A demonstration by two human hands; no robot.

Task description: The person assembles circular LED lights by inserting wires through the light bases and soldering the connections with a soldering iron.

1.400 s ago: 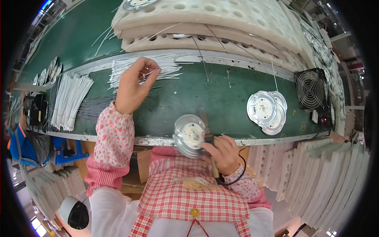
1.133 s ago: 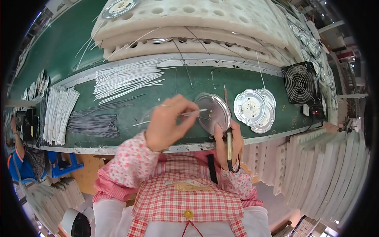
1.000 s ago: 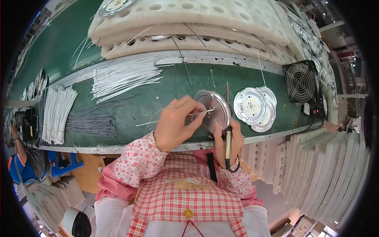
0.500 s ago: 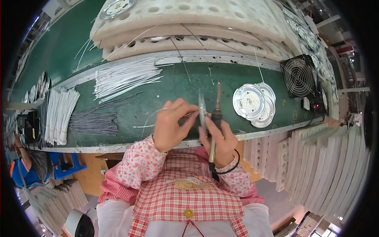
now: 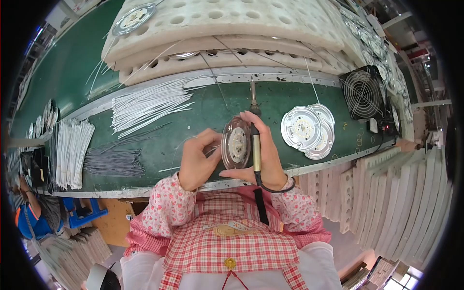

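Tilted on edge between my hands is a round LED lamp plate (image 5: pixel 237 145), its yellow-dotted face showing. My right hand (image 5: pixel 267 157) grips the plate by its rim, thumb below and fingers above. The same hand also holds a soldering iron (image 5: pixel 256 140), tip pointing up and away from me. At the plate's left edge, my left hand (image 5: pixel 197 159) is closed in a pinch on a thin wire (image 5: pixel 178 147) that loops out to the left; the exact pinch point is partly hidden. Several more LED plates (image 5: pixel 304 128) lie overlapped on the green bench to the right.
White wires (image 5: pixel 150 106), grey wires (image 5: pixel 113 163) and a white wire bundle (image 5: pixel 72 154) lie on the left. Holed foam boards (image 5: pixel 217 24) are stacked behind. A black fan (image 5: pixel 362 94) stands at right. A person (image 5: pixel 36 212) is at far left.
The LED plate has turned from edge-on to showing its face. My right hand has opened wider around its rim, and the soldering iron has shifted slightly left and farther away.
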